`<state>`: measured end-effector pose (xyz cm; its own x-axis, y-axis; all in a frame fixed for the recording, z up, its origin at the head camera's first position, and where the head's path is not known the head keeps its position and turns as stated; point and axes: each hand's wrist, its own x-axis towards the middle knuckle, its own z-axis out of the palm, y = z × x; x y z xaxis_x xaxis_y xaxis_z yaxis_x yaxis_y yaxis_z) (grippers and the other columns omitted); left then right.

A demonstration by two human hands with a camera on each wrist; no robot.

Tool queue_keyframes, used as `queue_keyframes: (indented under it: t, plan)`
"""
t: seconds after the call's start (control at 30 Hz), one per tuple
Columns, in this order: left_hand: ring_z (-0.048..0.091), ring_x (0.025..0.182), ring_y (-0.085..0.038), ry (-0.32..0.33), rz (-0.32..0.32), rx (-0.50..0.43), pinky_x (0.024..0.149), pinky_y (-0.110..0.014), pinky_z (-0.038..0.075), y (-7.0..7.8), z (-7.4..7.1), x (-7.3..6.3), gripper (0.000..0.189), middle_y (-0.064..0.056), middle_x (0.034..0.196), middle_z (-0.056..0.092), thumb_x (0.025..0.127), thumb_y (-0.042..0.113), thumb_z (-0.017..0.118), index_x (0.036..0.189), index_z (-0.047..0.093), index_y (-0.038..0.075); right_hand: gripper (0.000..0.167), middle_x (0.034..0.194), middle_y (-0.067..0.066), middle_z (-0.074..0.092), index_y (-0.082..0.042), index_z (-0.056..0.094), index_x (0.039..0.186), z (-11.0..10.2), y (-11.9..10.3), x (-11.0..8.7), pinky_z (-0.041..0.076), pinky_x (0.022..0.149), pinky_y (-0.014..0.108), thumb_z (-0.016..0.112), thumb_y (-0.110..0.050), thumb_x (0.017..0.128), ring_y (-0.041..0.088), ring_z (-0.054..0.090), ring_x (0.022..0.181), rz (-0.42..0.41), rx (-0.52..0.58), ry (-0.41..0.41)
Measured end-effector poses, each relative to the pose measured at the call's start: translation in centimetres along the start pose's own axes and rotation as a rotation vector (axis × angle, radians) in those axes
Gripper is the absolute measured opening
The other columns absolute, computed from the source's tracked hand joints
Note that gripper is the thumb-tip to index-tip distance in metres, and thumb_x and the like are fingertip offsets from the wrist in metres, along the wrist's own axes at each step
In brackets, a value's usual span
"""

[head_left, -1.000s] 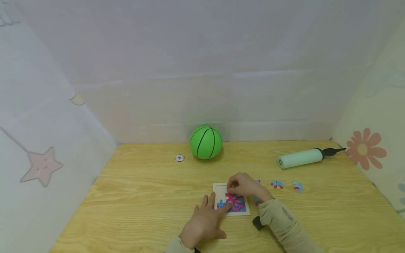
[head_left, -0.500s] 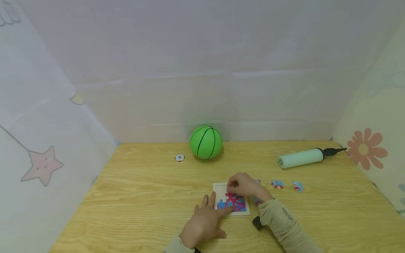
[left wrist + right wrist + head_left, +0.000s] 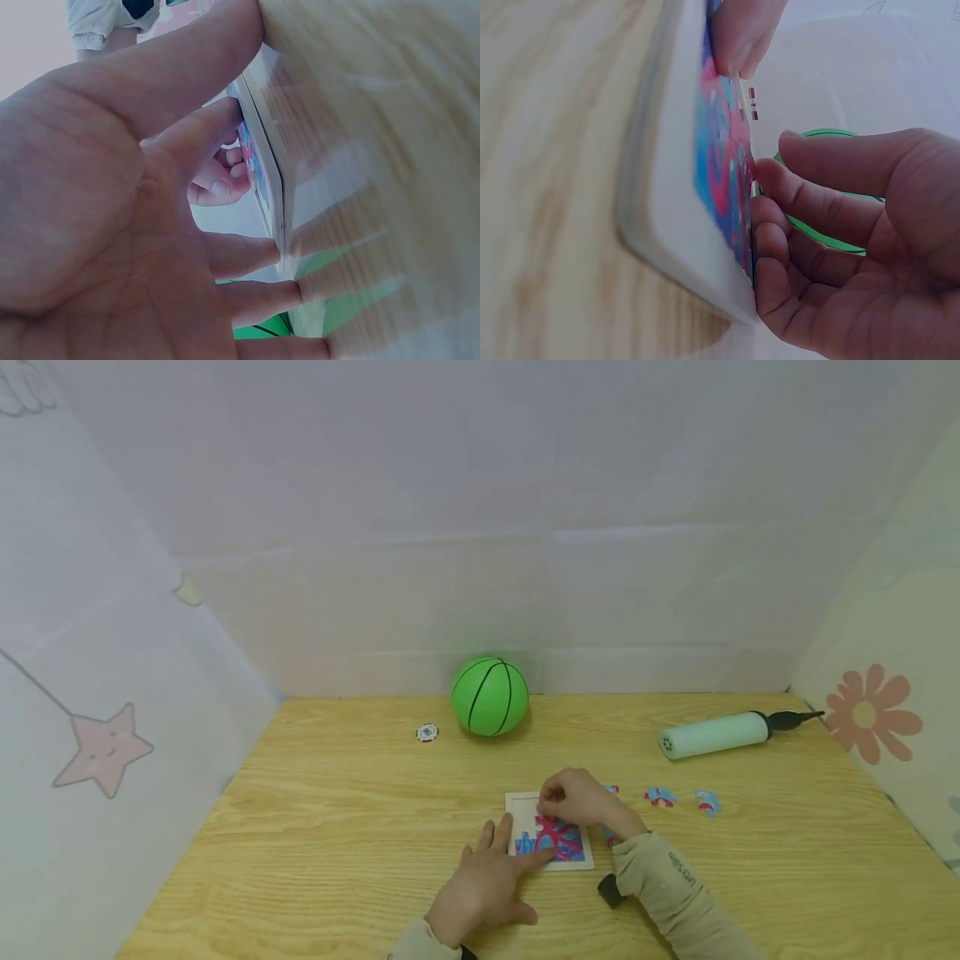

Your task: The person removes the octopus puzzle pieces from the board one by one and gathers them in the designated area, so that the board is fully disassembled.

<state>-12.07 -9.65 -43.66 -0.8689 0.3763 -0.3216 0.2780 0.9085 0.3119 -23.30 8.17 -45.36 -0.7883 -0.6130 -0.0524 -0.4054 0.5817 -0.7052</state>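
Observation:
A small white puzzle tray (image 3: pixel 522 817) lies on the table, with pink, blue and purple jigsaw pieces (image 3: pixel 568 843) fitted across its lower and right part. My left hand (image 3: pixel 483 881) is spread flat; its index finger rests on the pieces near the bottom edge, and other fingertips touch the table by the left edge. Over the tray's upper right is my right hand (image 3: pixel 581 797), fingers bent and fingertips touching the pieces. In the right wrist view, a gap shows between the right thumb (image 3: pixel 810 154) and index finger (image 3: pixel 817 202), with no piece visible there.
Loose jigsaw pieces (image 3: pixel 660 797) lie to the right of the tray, some partly hidden by the right arm. Farther back are a green ball (image 3: pixel 490 697), a poker chip (image 3: pixel 427 732) and a pale green hand pump (image 3: pixel 716 735). Cloth walls surround the table.
The left index finger has shifted slightly to the right along the fitted pieces. The right hand stays almost in place on the tray; the head view has moved a little.

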Motion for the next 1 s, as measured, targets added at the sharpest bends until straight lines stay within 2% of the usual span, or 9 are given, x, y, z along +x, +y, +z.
queue_keyframes:
  t: [0.57,1.0]
  plan:
    - [0.021,0.138,-0.048,0.008,0.003,0.017,0.096,-0.067,0.034,0.1,0.04,-0.03,0.073,-0.022,0.155,0.018,0.073,0.047,0.079,0.138,0.047,0.048,0.011,0.067,-0.009,0.058,-0.011,0.067,0.079,-0.16,-0.1,-0.14,0.043,0.058,0.023,0.067,-0.014,0.089,0.006,0.05,0.061,-0.006,-0.002,0.004]
    - [0.021,0.138,-0.049,0.004,0.001,0.002,0.096,-0.068,0.032,0.08,-0.13,0.02,0.073,-0.023,0.155,0.018,0.072,0.047,0.08,0.137,0.048,0.047,0.008,0.072,-0.003,0.061,-0.004,0.065,0.081,-0.43,-0.18,-0.25,0.046,0.061,0.022,0.071,0.0,0.082,0.007,0.054,0.065,-0.055,0.053,-0.021]
